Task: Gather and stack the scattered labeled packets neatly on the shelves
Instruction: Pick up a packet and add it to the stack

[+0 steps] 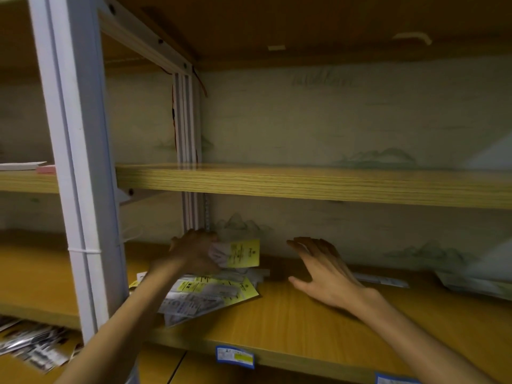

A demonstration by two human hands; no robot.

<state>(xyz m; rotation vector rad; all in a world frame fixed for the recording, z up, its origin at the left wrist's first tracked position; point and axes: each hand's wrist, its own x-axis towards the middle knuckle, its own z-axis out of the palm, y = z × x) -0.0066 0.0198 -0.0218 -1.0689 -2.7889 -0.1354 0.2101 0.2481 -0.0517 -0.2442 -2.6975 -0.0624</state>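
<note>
You are holding a yellow-labelled packet (243,253) in your left hand (194,252), its grip curled and pinching the packet's left end, just above the loose pile of packets (210,295) lying at the left end of the lower shelf (291,322). Your right hand (322,275) is hovering beside it with its grip spread and holding nothing. To do this well, you should be lowering the packet square onto the pile, label up, while bringing the spread hand in to nudge the edges flush. More packets (382,280) are lying further right, against the back wall.
</note>
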